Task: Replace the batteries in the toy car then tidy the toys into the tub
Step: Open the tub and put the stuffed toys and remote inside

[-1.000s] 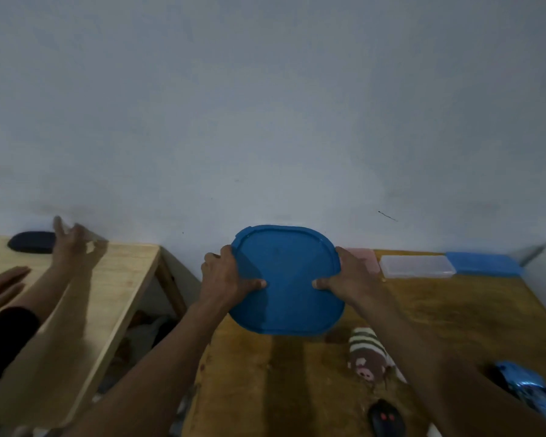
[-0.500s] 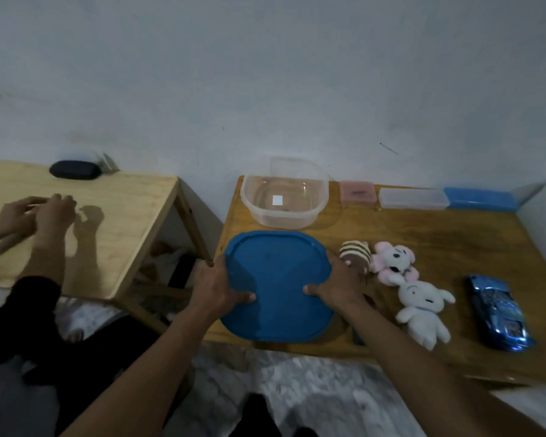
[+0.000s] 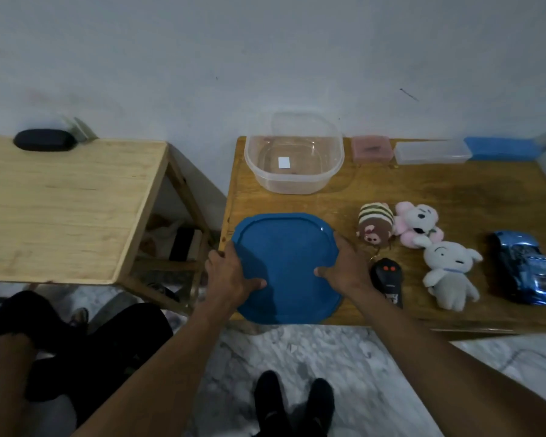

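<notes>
Black remote [image 3: 386, 280] beside right hand [image 3: 344, 266] on lid [image 3: 284, 244]

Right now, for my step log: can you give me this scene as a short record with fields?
Tub: clear tub, at the back of the table, open, no toys inside
Lid: blue lid, off the tub, held flat at near left
Hands: left hand grips the lid's left edge, right hand its right edge, thumbs on top
Plush toys: striped plush, pink plush, white plush, right of the lid, on the table
Remote: black remote beside the right hand
Car: blue toy car at the table's right, outside the tub
</notes>
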`<state>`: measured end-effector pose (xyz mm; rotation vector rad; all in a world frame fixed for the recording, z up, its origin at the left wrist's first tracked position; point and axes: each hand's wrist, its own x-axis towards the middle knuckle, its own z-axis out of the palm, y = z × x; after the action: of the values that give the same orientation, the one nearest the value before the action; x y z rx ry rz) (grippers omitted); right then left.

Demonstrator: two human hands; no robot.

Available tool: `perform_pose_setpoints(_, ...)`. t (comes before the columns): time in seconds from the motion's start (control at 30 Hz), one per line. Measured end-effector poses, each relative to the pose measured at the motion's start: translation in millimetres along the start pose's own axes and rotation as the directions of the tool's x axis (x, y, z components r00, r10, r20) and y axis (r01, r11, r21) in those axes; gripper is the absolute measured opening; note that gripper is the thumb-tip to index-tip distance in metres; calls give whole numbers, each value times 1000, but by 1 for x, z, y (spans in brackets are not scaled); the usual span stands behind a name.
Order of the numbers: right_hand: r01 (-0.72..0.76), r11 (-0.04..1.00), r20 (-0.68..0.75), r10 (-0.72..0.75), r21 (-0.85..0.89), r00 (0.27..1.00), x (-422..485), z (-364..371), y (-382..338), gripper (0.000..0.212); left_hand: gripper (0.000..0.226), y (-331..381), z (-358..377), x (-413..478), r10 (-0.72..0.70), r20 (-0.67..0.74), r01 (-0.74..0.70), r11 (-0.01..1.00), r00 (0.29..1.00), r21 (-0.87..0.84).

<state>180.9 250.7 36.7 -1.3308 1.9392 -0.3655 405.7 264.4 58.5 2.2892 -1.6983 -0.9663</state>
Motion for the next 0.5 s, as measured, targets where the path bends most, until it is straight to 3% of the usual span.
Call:
perform_pose_setpoints(0.17, -8, 999, -25, 7, -34, 1000, 2, 7, 2, 78, 106, -4, 4, 8, 2, 27, -2, 1000, 1000, 12)
perform_pose_setpoints(0.5, -15, 981, -52, 5, -193, 999, 3, 8, 0, 81, 110, -5, 1, 9, 12, 52, -14, 999, 999, 36)
